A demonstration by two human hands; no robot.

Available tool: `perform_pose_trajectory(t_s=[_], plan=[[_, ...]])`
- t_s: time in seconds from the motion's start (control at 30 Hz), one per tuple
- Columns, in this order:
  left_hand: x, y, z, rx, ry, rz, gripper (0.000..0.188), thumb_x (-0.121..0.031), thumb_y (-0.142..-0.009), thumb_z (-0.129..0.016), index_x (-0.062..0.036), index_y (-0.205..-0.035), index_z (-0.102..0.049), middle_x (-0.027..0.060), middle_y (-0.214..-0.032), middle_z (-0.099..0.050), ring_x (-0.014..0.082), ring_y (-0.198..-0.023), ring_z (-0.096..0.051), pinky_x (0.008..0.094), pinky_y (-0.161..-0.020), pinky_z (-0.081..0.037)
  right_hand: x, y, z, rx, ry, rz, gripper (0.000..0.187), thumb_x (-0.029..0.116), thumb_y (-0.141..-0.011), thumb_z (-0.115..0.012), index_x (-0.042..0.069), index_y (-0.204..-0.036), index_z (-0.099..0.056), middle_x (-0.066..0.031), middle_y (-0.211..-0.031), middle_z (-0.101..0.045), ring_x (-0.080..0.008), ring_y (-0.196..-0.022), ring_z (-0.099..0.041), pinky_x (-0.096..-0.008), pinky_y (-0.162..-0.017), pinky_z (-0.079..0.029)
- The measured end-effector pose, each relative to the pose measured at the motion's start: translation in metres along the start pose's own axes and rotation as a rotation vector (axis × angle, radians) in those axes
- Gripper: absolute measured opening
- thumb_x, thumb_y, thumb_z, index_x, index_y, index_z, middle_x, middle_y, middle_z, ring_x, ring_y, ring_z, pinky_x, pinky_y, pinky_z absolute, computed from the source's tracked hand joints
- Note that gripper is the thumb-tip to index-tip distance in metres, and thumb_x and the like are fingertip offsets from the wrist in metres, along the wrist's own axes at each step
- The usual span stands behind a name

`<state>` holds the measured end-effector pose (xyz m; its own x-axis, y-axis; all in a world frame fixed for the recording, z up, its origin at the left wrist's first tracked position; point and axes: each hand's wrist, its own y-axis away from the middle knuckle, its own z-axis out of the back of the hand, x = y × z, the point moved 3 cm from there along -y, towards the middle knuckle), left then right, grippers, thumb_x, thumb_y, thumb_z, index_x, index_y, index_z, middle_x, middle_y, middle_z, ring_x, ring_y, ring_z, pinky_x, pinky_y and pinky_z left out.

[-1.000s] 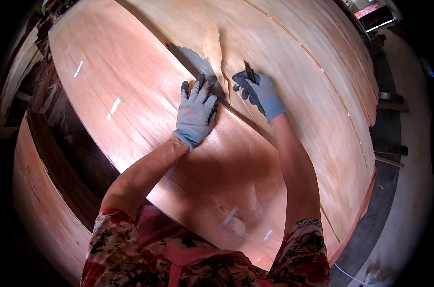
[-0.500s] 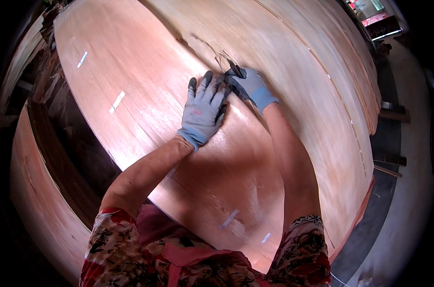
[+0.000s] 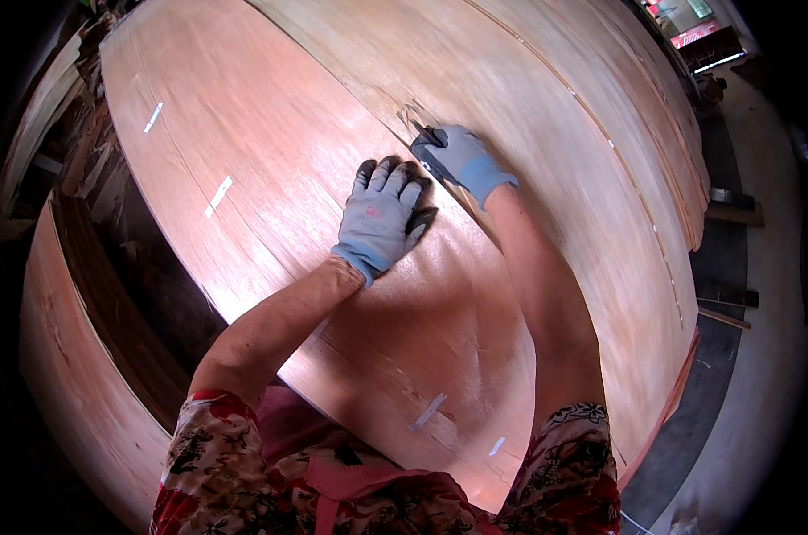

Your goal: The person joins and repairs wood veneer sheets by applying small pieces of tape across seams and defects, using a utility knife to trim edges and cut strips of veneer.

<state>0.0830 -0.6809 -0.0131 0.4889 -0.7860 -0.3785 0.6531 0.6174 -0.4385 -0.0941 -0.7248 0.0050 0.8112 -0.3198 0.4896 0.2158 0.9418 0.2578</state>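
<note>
Left hand [image 3: 384, 217] flat on veneer sheet [image 3: 270, 169].

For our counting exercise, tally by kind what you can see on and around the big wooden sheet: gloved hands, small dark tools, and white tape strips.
Gloved hands: 2, the left hand and the right hand
Small dark tool: 1
White tape strips on the wooden sheet: 4
Total: 7
</note>
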Motion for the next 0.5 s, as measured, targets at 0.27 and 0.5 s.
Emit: perform_pose_trajectory(t_s=[0.27,0.5], plan=[[-0.001,0.001,-0.002,0.077,-0.079,0.032,0.057,-0.044,-0.093,-0.059,-0.004,-0.134,-0.054,0.0175,-0.141,-0.053,0.0372,-0.137,-0.043,0.0555,-0.117,-0.025,-0.005,0.009,-0.007,-0.156,0.023,0.121,0.037,0.038,-0.087,-0.065,0.004,-0.103,-0.07,-0.023,-0.099,-0.07,-0.0407,-0.091,-0.068,-0.0466,-0.082,-0.054],[-0.003,0.0,-0.001,0.128,-0.092,0.033,0.057,-0.045,-0.095,-0.055,-0.0039,-0.135,-0.054,0.0175,-0.145,-0.05,0.0368,-0.139,-0.041,0.058,-0.118,-0.02,-0.002,0.008,0.002,-0.226,-0.682,-0.024,0.01,0.008,-0.094,-0.061,0.0,-0.094,-0.067,-0.0054,-0.074,-0.067,-0.011,-0.058,-0.063,-0.027,-0.047,-0.051]])
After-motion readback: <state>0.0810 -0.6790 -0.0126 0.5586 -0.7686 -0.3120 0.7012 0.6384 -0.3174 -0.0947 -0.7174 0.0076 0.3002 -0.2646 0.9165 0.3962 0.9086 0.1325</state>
